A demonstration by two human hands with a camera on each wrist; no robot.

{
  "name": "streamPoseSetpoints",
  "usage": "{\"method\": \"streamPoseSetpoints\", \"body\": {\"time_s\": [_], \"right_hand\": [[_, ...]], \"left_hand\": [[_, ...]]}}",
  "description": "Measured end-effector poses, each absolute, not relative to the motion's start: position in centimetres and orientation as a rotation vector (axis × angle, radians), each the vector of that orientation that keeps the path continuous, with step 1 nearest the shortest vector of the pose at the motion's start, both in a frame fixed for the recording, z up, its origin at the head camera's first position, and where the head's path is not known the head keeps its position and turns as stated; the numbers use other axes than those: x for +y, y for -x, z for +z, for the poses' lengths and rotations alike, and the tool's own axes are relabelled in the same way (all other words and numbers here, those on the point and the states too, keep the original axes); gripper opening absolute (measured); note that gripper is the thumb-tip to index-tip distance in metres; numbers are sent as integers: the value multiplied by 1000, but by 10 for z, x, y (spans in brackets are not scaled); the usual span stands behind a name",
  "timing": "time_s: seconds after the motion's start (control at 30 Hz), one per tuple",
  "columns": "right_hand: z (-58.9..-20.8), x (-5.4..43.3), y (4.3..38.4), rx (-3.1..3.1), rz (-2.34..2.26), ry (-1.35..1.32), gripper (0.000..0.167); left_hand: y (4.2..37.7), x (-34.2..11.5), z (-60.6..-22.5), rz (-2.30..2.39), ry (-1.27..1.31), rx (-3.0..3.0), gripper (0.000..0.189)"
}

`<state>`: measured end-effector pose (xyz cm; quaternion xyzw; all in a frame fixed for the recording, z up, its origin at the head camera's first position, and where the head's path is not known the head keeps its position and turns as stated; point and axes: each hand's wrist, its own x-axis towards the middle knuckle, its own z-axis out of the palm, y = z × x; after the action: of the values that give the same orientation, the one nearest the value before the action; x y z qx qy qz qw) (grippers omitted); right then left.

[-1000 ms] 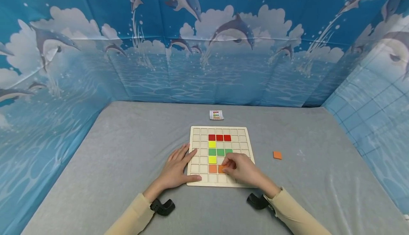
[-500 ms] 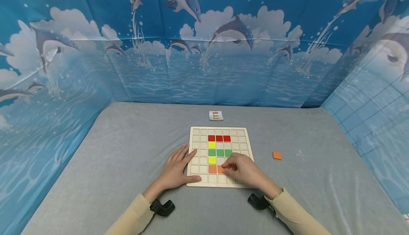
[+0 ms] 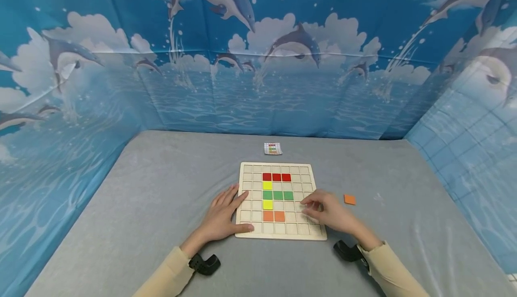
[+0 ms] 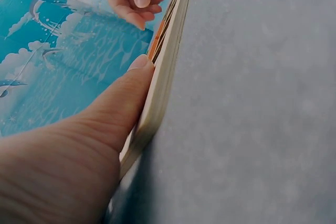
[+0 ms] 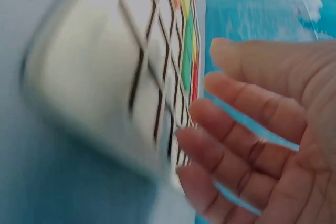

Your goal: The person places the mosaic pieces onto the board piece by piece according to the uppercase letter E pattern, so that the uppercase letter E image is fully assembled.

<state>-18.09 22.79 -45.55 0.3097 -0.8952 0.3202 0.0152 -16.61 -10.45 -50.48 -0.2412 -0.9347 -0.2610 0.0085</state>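
Observation:
A wooden grid board (image 3: 303, 234) lies on the table, with coloured square tiles in some of its cells. Three red tiles (image 3: 276, 177) form the top row, three green tiles (image 3: 278, 195) a row below, and two orange tiles (image 3: 273, 216) sit lowest. A yellow tile (image 3: 267, 185) lies between red and green, another between green and orange. My left hand (image 3: 221, 214) rests spread on the board's left edge, thumb along its near corner. Over the right side of the board is my right hand (image 3: 331, 211), fingers loosely bent and holding nothing, as the right wrist view confirms.
One loose orange tile (image 3: 349, 199) lies on the grey table (image 3: 169, 171) to the right of the board. Behind the board is a small card (image 3: 273, 148) printed with a coloured grid pattern. A blue dolphin-print curtain (image 3: 242, 104) surrounds the table's back and sides.
My right hand has let go of the second orange tile, which now sits in its cell, and moved right. My left hand stays on the board.

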Motion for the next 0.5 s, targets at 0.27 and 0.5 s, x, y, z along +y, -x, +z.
{"method": "streamPoseSetpoints", "body": {"time_s": [0.27, 0.5], "right_hand": [[-448, 270, 191, -2917, 735, -629, 24], [-447, 300, 196, -3017, 639, -569, 48]], "left_hand": [[168, -106, -508, -802, 750, -2895, 94], [168, -105, -507, -773, 744, -2946, 94]]}}
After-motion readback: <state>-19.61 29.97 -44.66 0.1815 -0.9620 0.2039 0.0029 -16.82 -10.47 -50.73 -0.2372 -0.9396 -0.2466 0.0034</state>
